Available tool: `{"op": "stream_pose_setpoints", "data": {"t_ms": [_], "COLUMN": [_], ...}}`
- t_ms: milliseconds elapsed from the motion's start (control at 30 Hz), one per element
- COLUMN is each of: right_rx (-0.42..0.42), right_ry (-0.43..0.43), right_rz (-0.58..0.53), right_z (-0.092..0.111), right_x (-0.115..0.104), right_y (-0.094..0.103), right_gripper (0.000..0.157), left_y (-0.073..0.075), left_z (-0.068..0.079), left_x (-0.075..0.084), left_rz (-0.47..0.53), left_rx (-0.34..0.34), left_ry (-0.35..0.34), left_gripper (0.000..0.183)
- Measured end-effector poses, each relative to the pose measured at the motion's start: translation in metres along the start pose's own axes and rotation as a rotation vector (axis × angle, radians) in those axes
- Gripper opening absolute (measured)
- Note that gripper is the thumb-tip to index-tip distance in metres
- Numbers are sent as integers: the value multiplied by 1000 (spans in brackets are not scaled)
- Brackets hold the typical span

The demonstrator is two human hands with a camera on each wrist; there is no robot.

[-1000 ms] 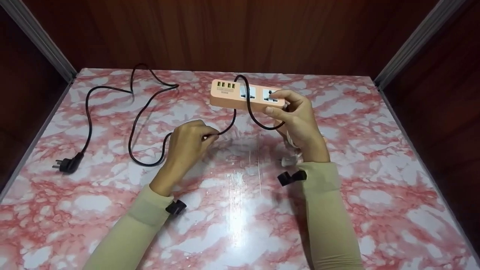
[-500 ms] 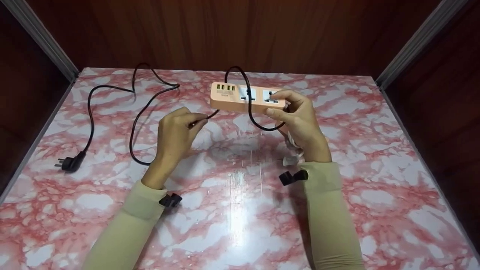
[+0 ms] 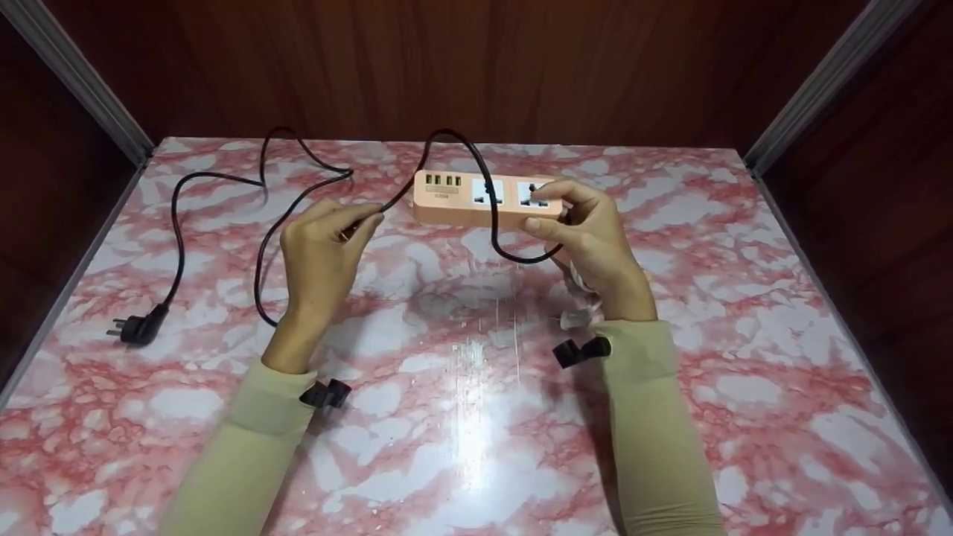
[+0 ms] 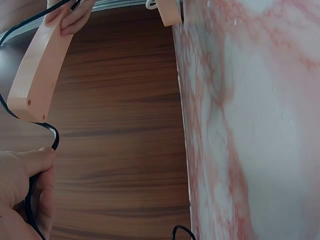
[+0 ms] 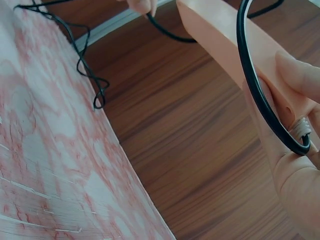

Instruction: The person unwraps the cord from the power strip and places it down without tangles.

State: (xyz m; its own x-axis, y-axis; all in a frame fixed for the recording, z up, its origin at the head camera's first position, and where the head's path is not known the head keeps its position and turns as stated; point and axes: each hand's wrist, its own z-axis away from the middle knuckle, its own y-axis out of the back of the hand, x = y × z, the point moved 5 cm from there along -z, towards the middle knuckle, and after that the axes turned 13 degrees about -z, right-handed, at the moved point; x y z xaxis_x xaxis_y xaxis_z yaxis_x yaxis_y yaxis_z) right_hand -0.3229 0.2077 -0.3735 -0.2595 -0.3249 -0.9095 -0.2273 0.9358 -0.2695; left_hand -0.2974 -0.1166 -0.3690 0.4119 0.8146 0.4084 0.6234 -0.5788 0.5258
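My right hand (image 3: 599, 238) holds a peach-coloured power strip (image 3: 450, 216) by its right end, raised above the table. Two white sockets and several USB ports show on its upper face. The black cord (image 3: 494, 223) leaves the strip's right end, where the right wrist view shows a pale ribbed sleeve (image 5: 301, 128). From there it loops up across the front, over the top and behind the strip. Left of the strip, my left hand (image 3: 320, 257) pinches the cord between thumb and fingers. The rest of the cord trails left to a black plug (image 3: 138, 327) on the table.
Behind my right wrist, partly hidden, lies another peach-coloured thing (image 4: 169, 12) with a white cable (image 3: 579, 283) and a whitish end piece (image 3: 575, 318). Dark wood-grain panels (image 3: 447, 67) stand behind and beside the red-and-white marbled table (image 3: 476, 417).
My left hand has moved left and up, drawing the cord from below the strip to behind it and out at its left end. The right hand keeps its grip; the strip has dipped slightly.
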Motion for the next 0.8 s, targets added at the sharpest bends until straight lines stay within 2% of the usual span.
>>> {"op": "stream_pose_setpoints", "data": {"t_ms": [300,467,800], "right_rx": [-31,-23,4], "right_ry": [-23,-27,-17], "right_rz": [-77,-53,-13], "right_z": [1,0,0], "right_x": [0,0,0], "right_y": [-3,-3,-1], "right_gripper": [27,28,28], "left_y": [12,18,29], "left_z": [-6,-9,-13], "left_x": [-9,-9,-5], "left_rz": [60,106,132], "left_rx": [78,115,128], "left_ry": [37,81,83], "left_gripper": [16,13,13]}}
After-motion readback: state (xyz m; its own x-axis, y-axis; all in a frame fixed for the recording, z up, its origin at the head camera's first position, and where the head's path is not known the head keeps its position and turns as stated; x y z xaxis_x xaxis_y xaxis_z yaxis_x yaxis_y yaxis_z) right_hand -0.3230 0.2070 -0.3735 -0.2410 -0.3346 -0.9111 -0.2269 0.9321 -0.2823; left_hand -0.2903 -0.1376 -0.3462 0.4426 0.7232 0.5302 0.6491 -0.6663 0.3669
